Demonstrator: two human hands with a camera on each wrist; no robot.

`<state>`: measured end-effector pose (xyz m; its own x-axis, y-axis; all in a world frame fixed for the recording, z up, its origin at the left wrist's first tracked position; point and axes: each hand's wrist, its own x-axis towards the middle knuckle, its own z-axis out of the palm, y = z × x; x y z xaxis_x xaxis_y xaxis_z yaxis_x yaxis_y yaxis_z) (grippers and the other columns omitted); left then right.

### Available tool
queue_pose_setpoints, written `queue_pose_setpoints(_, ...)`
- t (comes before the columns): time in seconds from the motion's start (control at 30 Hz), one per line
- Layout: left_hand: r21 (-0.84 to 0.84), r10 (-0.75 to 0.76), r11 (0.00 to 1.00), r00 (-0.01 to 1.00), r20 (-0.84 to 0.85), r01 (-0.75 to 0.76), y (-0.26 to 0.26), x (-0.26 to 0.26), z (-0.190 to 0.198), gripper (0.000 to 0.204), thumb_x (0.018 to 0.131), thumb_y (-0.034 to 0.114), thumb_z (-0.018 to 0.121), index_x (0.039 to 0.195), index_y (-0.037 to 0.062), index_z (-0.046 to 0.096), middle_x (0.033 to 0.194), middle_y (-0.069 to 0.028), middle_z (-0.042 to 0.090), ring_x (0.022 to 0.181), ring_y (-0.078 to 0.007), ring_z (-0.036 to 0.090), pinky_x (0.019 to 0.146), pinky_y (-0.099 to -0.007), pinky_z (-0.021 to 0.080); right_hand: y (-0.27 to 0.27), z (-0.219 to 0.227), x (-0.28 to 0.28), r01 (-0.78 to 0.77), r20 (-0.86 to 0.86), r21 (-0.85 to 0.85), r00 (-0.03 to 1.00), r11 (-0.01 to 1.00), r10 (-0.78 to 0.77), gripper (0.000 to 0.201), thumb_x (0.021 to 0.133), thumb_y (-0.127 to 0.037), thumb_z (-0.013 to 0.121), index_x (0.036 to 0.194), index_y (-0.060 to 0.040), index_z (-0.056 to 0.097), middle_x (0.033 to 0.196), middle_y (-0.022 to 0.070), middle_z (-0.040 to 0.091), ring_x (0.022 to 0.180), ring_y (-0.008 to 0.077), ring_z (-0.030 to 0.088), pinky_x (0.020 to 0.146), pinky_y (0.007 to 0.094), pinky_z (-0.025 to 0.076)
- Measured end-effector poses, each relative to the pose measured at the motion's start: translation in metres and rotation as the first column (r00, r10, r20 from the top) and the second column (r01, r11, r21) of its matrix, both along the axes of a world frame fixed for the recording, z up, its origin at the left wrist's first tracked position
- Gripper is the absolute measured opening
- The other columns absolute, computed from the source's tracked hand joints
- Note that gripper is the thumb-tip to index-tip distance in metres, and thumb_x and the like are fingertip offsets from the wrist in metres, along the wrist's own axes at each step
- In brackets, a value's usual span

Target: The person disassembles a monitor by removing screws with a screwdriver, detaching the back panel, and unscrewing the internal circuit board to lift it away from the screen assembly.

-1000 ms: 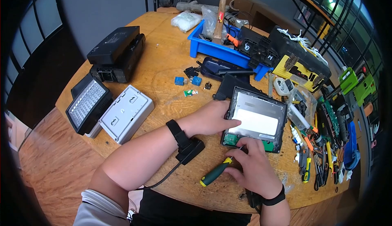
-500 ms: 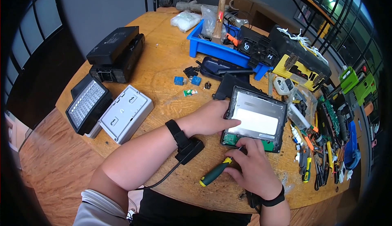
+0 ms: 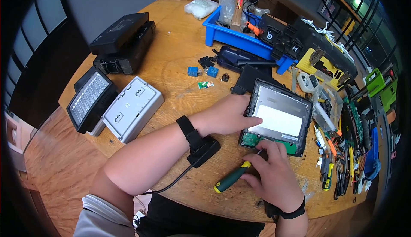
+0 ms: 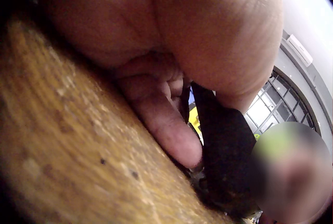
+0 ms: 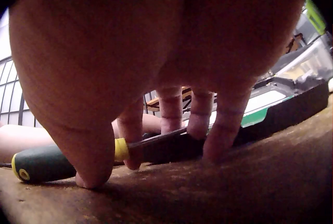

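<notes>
A flat black-framed device (image 3: pixel 305 121) lies on the table, with a silver metal back, a white label (image 3: pixel 278 121) and a strip of green circuit board (image 3: pixel 249 139) along its near edge. My left hand (image 3: pixel 229 116) grips its left edge, thumb over the metal back; in the left wrist view the fingers (image 4: pixel 174 138) are curled beside the dark frame. My right hand (image 3: pixel 277 177) is at the near edge, fingertips by the circuit board. It holds a screwdriver with a dark green and yellow handle (image 3: pixel 231 178) between thumb and fingers, shaft toward the device in the right wrist view.
Left stand a grey plastic box (image 3: pixel 135 106), an LED lamp (image 3: pixel 90 98) and black cases (image 3: pixel 122 44). Behind are small blue parts (image 3: pixel 193 71) and a blue bin (image 3: pixel 239 39) with a hammer. Loose tools (image 3: pixel 338 168) crowd the right side near a yellow-black toolbox (image 3: pixel 321 63).
The head view has tilted slightly, so the table's contents sit a little differently in it. Both hands keep their places on the device and the screwdriver.
</notes>
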<state>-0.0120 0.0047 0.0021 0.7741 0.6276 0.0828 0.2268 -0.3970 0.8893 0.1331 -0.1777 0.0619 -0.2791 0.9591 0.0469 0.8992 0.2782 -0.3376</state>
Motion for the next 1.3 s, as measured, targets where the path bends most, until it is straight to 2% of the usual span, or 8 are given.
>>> queue_pose_setpoints(0.07, 0.018, 0.004, 1.000, 1.000, -0.025, -0.004, -0.001, -0.002, 0.007, 0.048, 0.092, 0.029, 0.073, 0.126, -0.0035, 0.060, 0.091, -0.0195, 0.071, 0.077, -0.0252, 0.069, 0.070, -0.0365, 0.054, 0.001, 0.001, 0.001, -0.003, 0.000, 0.014, 1.000, 1.000, 0.003, 0.039, 0.077, -0.020, 0.084, 0.110, -0.0078, 0.068, 0.121, 0.0158, 0.051, 0.114, 0.0374, 0.049, 0.095, 0.0450, 0.048)
queue_pose_setpoints(0.13, -0.131, -0.006, 0.991, 0.999, -0.043, 0.000, -0.006, -0.003, 0.020, 0.048, 0.093, 0.028, 0.073, 0.127, -0.0028, 0.060, 0.089, -0.0176, 0.071, 0.073, -0.0226, 0.069, 0.066, -0.0348, 0.054, 0.002, 0.001, 0.003, 0.001, -0.041, 0.009, 0.999, 1.000, 0.000, 0.038, 0.077, -0.019, 0.084, 0.110, -0.0078, 0.068, 0.120, 0.0147, 0.051, 0.113, 0.0363, 0.050, 0.095, 0.0445, 0.049)
queue_pose_setpoints(0.27, 0.013, -0.020, 1.000, 0.998, 0.052, 0.019, -0.003, -0.002, 0.009, 0.049, 0.094, 0.029, 0.073, 0.128, -0.0030, 0.059, 0.088, -0.0154, 0.070, 0.068, -0.0190, 0.067, 0.061, -0.0324, 0.054, 0.003, 0.001, 0.002, 0.003, -0.063, -0.002, 0.998, 1.000, -0.004, 0.038, 0.076, -0.018, 0.084, 0.110, -0.0081, 0.068, 0.119, 0.0140, 0.051, 0.112, 0.0353, 0.051, 0.093, 0.0440, 0.049)
queue_pose_setpoints(0.33, -0.111, -0.031, 0.993, 0.999, 0.010, 0.032, -0.005, -0.004, 0.018, 0.049, 0.094, 0.028, 0.073, 0.128, -0.0035, 0.058, 0.089, -0.0136, 0.070, 0.065, -0.0160, 0.066, 0.059, -0.0309, 0.054, 0.003, 0.000, 0.003, -0.005, -0.054, 0.019, 0.999, 1.000, 0.006, 0.038, 0.076, -0.018, 0.084, 0.109, -0.0082, 0.068, 0.117, 0.0135, 0.051, 0.111, 0.0348, 0.051, 0.092, 0.0438, 0.050)
queue_pose_setpoints(0.67, -0.050, -0.010, 0.999, 0.997, 0.079, 0.014, -0.004, -0.002, 0.011, 0.039, 0.093, 0.023, 0.072, 0.119, -0.0045, 0.063, 0.086, -0.0157, 0.072, 0.063, -0.0195, 0.069, 0.061, -0.0329, 0.056, 0.003, -0.002, 0.005, -0.001, -0.057, 0.019, 0.998, 1.000, 0.002, 0.037, 0.077, -0.020, 0.084, 0.110, -0.0095, 0.069, 0.117, 0.0131, 0.052, 0.113, 0.0360, 0.050, 0.093, 0.0445, 0.050)
queue_pose_setpoints(0.73, -0.134, -0.033, 0.990, 0.999, 0.019, 0.035, -0.003, -0.002, 0.011, 0.046, 0.095, 0.026, 0.073, 0.128, -0.0021, 0.058, 0.090, -0.0117, 0.070, 0.069, -0.0154, 0.067, 0.059, -0.0297, 0.056, 0.003, -0.002, 0.005, -0.004, -0.054, 0.019, 0.999, 1.000, 0.005, 0.036, 0.078, -0.022, 0.083, 0.109, -0.0098, 0.069, 0.118, 0.0130, 0.052, 0.114, 0.0360, 0.050, 0.093, 0.0447, 0.050)
queue_pose_setpoints(0.83, -0.149, -0.014, 0.988, 0.997, 0.080, 0.026, -0.004, -0.001, 0.009, 0.039, 0.094, 0.023, 0.072, 0.119, -0.0047, 0.062, 0.088, -0.0155, 0.072, 0.063, -0.0187, 0.069, 0.059, -0.0315, 0.057, 0.002, -0.002, 0.004, 0.002, -0.056, 0.014, 0.998, 1.000, -0.001, 0.036, 0.078, -0.022, 0.083, 0.109, -0.0097, 0.069, 0.119, 0.0129, 0.052, 0.115, 0.0360, 0.050, 0.093, 0.0449, 0.049)
queue_pose_setpoints(1.3, -0.147, -0.029, 0.988, 0.999, 0.045, 0.035, -0.005, -0.002, 0.013, 0.044, 0.095, 0.027, 0.073, 0.122, -0.0040, 0.060, 0.087, -0.0104, 0.070, 0.065, -0.0136, 0.066, 0.058, -0.0289, 0.056, 0.003, -0.002, 0.006, -0.009, -0.059, 0.009, 0.998, 1.000, 0.009, 0.035, 0.079, -0.021, 0.082, 0.109, -0.0092, 0.068, 0.119, 0.0130, 0.052, 0.115, 0.0360, 0.050, 0.093, 0.0451, 0.049)
